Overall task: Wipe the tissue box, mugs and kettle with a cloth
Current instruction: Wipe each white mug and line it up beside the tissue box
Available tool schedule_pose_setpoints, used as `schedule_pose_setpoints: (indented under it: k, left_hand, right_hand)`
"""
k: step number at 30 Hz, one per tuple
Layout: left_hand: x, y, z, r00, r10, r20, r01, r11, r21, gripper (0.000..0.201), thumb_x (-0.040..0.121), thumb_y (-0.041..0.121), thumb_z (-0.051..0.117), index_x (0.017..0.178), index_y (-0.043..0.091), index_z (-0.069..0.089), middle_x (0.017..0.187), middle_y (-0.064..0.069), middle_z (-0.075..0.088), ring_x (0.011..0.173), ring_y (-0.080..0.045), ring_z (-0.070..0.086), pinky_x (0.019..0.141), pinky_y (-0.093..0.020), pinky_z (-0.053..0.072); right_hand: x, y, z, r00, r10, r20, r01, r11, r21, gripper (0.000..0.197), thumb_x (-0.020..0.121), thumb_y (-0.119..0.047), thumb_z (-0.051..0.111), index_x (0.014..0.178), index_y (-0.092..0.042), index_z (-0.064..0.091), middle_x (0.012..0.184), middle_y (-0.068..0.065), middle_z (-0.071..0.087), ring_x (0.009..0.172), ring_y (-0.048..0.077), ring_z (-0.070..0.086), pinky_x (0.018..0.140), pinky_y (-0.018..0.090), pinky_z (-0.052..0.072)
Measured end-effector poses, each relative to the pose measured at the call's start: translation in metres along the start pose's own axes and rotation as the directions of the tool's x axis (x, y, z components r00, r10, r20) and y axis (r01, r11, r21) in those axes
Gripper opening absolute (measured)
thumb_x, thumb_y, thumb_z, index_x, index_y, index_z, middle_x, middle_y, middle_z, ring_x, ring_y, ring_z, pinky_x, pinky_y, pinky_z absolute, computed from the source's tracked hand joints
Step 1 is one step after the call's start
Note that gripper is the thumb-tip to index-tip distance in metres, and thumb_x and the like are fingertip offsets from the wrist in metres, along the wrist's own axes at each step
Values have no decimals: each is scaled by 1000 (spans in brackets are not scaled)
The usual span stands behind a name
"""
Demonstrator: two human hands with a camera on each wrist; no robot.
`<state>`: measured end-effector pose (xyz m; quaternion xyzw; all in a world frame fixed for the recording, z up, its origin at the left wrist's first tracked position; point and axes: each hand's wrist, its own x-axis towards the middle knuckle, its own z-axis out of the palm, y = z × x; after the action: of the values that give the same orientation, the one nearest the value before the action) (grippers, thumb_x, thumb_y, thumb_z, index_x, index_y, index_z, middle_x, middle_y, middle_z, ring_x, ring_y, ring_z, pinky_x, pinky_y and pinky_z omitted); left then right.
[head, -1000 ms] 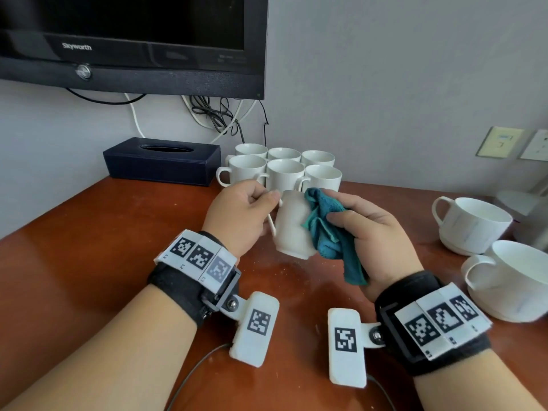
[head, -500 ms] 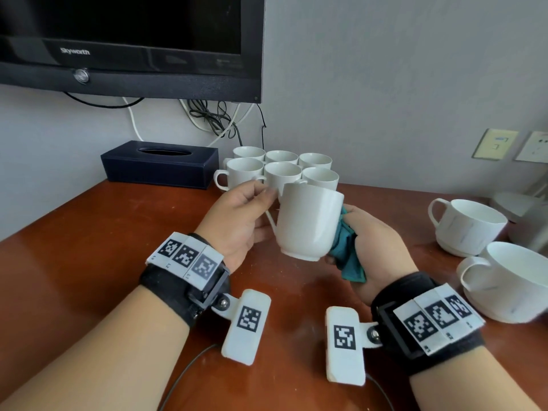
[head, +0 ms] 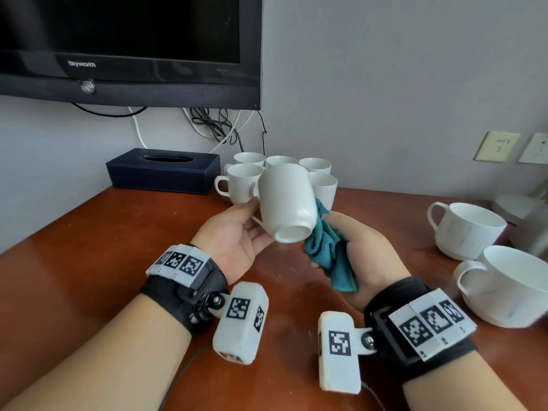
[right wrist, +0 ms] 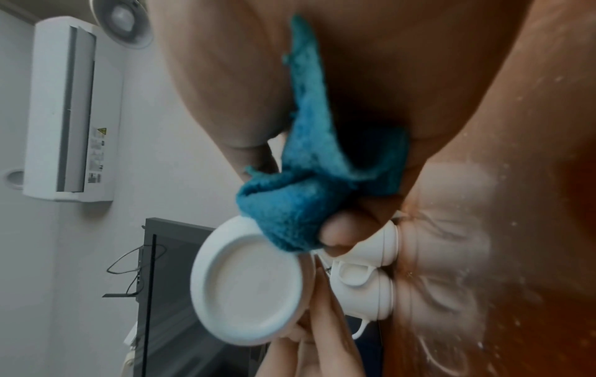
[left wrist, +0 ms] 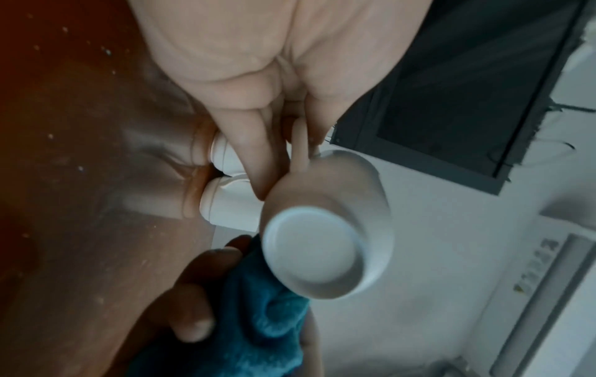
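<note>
Your left hand (head: 237,232) grips the tipped mug (head: 286,200) by its handle; your right hand (head: 364,250) clutches the cloth (head: 329,250) against its right side.

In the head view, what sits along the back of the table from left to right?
Tissue box → cluster of small mugs → held mug in front of them → two large cups at right.

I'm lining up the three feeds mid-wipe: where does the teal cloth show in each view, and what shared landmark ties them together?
Head: the teal cloth sits centre-right, bunched in the right hand, against the held mug.
Left wrist: bottom centre, below the mug's round base.
Right wrist: centre, running from the palm to the mug's base.
Shared landmark: the held mug's round white base, seen in all three views.
</note>
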<state>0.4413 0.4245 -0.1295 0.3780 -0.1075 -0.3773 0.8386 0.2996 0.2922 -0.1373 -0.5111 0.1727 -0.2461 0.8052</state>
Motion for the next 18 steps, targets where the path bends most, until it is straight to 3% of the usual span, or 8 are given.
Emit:
schedule_pose_setpoints:
  k: [2,5,6,8,10,12,15,18]
  left_hand:
    - [-2,1,1,997,65,49,-67,997,28,31,107,15,53,136,9,62,124,-15,74,108,-27,75,74,-38,64]
    - [-3,4,6,983,152,99,-161,983,86,21,106,10,54,124,6,65,115,-14,74,108,-26,74,86,-44,63]
    - [-3,5,9,978,172,115,-185,977,109,16,105,9,54,117,6,65,113,-14,72,108,-26,72,92,-46,62]
    - [-3,5,14,972,190,135,-211,964,163,7,104,7,55,107,8,62,112,-16,65,108,-27,65,105,-49,55]
    - [-5,2,19,972,189,142,-217,952,216,9,104,6,54,99,10,60,106,-14,63,106,-26,60,110,-48,49]
    - [-7,-1,24,971,179,159,-214,947,241,15,104,4,53,92,11,59,103,-10,69,102,-22,64,107,-44,50]
    - [-6,-8,32,980,132,147,-165,956,242,16,105,3,51,92,10,57,117,-11,75,104,-20,70,105,-42,52]
    - [3,-18,41,993,79,91,-99,967,235,11,105,2,51,98,9,57,124,-15,73,113,-28,66,111,-47,49]
  right_hand:
    - [5,3,-6,998,43,-44,-43,999,8,36,98,-28,66,122,-1,69,85,12,69,67,23,63,55,32,52]
    - [15,6,-15,990,69,-127,-72,997,-17,47,83,-40,78,115,-6,74,92,12,74,77,27,70,71,40,58]
    - [15,4,-15,990,40,-138,-50,996,-68,40,87,-37,75,112,-6,74,91,13,75,76,28,71,72,41,59]
    - [11,-1,-16,992,-40,-118,22,988,-155,19,98,-16,60,107,-11,76,83,14,74,68,25,68,62,35,57]
    - [4,-7,-17,994,-97,-58,83,975,-205,39,97,0,48,103,-21,79,85,16,73,71,25,67,60,33,56]
    - [-3,-13,-19,996,-86,16,88,973,-215,47,94,5,45,106,-23,80,89,20,71,74,26,65,62,34,55]
    - [-6,-24,-26,996,-23,86,42,971,-234,34,86,0,59,112,-14,77,92,20,69,77,27,63,67,36,49]
    - [-9,-35,-34,996,35,85,-3,936,-352,38,76,-13,77,113,-9,74,92,19,70,81,32,59,69,39,49]
